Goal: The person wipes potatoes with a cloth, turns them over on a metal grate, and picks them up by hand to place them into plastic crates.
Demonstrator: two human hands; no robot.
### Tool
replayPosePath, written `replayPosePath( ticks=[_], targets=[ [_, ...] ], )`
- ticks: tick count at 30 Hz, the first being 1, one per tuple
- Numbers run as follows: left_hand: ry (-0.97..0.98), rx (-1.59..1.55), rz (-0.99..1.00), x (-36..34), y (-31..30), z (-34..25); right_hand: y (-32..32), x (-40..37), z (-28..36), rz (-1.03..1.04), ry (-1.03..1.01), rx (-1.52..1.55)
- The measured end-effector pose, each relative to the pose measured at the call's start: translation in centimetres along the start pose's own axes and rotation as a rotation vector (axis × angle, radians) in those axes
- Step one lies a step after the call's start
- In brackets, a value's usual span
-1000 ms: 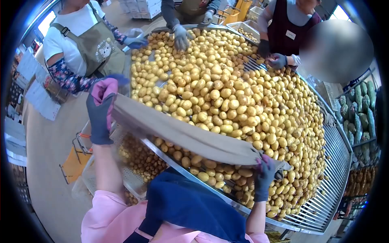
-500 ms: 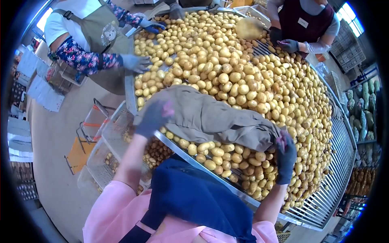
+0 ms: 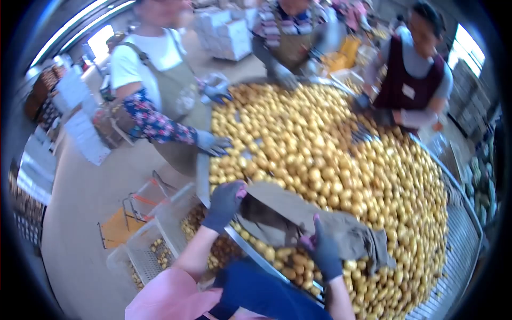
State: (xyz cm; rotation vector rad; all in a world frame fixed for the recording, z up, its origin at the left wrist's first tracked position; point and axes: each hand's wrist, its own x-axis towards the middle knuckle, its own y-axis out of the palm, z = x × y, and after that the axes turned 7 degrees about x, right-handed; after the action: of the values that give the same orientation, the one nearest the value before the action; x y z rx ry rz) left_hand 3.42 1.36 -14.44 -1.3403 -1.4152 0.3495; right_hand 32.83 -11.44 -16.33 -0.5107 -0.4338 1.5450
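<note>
A grey-brown cloth point(image 3: 341, 224), which looks like a garment, lies over potatoes point(image 3: 309, 138) at the near side of the sorting table. My left hand point(image 3: 224, 207), in a dark glove with pink fingertips, is closed on the cloth's left edge. At its near edge my right hand point(image 3: 323, 252), gloved alike, grips the cloth with the fingers curled and the thumb pointing up. Between both hands the cloth is stretched and lifted, with a dark fold showing. Its right end hangs loose in wrinkles over the potatoes.
The metal table point(image 3: 250, 253) has a slatted right side. Plastic crates point(image 3: 152, 256) with potatoes stand below on the left. One person point(image 3: 160, 85) works at left, another point(image 3: 290, 42) at the far side and a third point(image 3: 416, 69) at right, their gloved hands at the potatoes.
My hands have come closer together, the right one moving left along the cloth. The cloth is now gathered and lifted between them. The view has tilted up, showing more of the other people.
</note>
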Motion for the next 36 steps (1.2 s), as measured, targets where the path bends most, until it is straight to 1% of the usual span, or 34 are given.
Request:
replayPosePath(
  ticks=[1,3,4,5,6,7,8,9,11,12,13,14,15,17,18,19,20,21,23,24,25,26,27,28,29,30,31,32,33,34,36],
  targets=[
    [0.045,0.012,-0.097,1.0,-1.1,-0.5,0.6,0.5,1.8,0.076,0.096,-0.074],
    [-0.327,-0.347,-0.061,1.9,-3.6,-3.2,1.9,1.3,2.9,-0.005,0.035,-0.125],
    [-0.485,-0.480,0.019,2.2,-4.9,-3.6,2.2,1.7,2.0,0.005,0.005,-0.132],
    [-0.493,-0.478,-0.002,2.3,-6.4,-4.2,2.3,2.0,0.6,-0.071,0.047,-0.110],
    [-0.265,-0.371,-0.171,2.4,-8.1,-4.9,2.0,2.5,-0.2,-0.151,0.095,-0.087],
    [-0.030,-0.259,-0.334,2.6,-9.1,-4.9,0.2,2.5,0.7,-0.052,0.370,-0.070],
    [0.131,-0.234,-0.436,2.4,-9.4,-4.1,0.5,2.4,-2.7,-0.235,0.245,0.033],
    [0.128,-0.231,-0.455,2.0,-9.9,-3.6,0.6,2.0,-6.4,-0.410,0.114,0.137],
    [0.124,-0.344,-0.426,0.7,-11.5,-3.2,-1.2,1.3,-8.4,-0.691,-0.081,0.017],
    [0.085,-0.280,-0.361,0.7,-13.0,-3.4,-2.4,0.7,-5.9,-0.714,-0.070,0.174],
    [0.089,-0.278,-0.368,1.1,-13.9,-3.6,-3.5,0.8,-3.6,-0.737,-0.065,0.332],
    [0.226,-0.103,-0.415,1.7,-14.5,-3.8,-4.0,0.4,-6.9,-0.774,0.012,0.313],
    [0.360,0.076,-0.458,2.0,-14.9,-3.8,-4.9,-0.1,-7.8,-0.776,0.004,0.314],
    [0.355,0.093,-0.460,1.6,-14.7,-2.7,-7.9,-0.7,-7.8,-0.951,-0.058,0.759],
    [0.224,0.055,-0.433,0.9,-13.9,-1.5,-9.8,-0.1,-6.9,-1.070,-0.347,0.300],
    [0.098,0.015,-0.406,0.6,-13.5,-0.8,-11.8,0.6,-6.2,-1.145,-0.623,-0.176],
    [-0.145,-0.396,-0.310,0.7,-14.0,-1.0,-14.2,1.1,-6.8,-1.180,-0.629,-0.281],
    [-0.140,-0.392,-0.319,2.1,-13.8,-0.7,-15.9,1.4,-7.4,-1.214,-0.629,-0.384],
    [0.063,0.075,-0.412,6.9,-12.9,0.2,-17.3,4.0,-1.5,-1.296,-0.386,-0.482],
    [0.103,-0.041,-0.485,9.9,-11.5,0.3,-18.4,6.2,-1.6,-1.281,-0.504,-0.428],
    [0.142,-0.160,-0.554,13.1,-9.2,0.3,-18.8,9.3,0.0,-1.208,-0.558,-0.093],
    [0.096,-0.090,-0.478,15.7,-6.2,1.5,-17.8,11.3,1.9,-1.048,-0.534,-0.208],
    [0.053,-0.018,-0.403,17.9,-2.7,2.9,-18.0,13.5,-0.7,-0.841,-0.183,-0.102],
    [-0.059,0.251,-0.350,18.8,1.5,3.4,-16.1,15.7,2.6,-0.719,-0.262,0.207],
    [-0.166,0.520,-0.293,18.8,5.6,2.9,-16.1,18.6,-4.6,-0.483,-0.007,0.354],
    [-0.217,0.438,-0.179,18.1,9.2,1.5,-13.6,19.0,-5.5,-0.471,0.158,0.249],
    [-0.271,0.358,-0.062,16.2,12.4,0.4,-11.2,18.5,-5.0,-0.415,0.046,0.113],
    [-0.202,0.370,0.001,13.0,14.6,-1.1,-7.6,17.8,-7.6,-0.409,0.131,-0.322],
    [-0.130,0.370,0.079,10.6,16.5,-2.4,-6.5,16.2,-6.1,-0.227,0.155,-0.543],
    [-0.116,0.350,0.133,9.1,18.3,-2.5,-5.5,15.2,-8.7,-0.300,-0.070,-0.692],
    [-0.059,0.289,0.251,4.1,20.9,-2.4,-5.7,14.2,-8.2,-0.287,-0.266,-0.782]
  ],
)
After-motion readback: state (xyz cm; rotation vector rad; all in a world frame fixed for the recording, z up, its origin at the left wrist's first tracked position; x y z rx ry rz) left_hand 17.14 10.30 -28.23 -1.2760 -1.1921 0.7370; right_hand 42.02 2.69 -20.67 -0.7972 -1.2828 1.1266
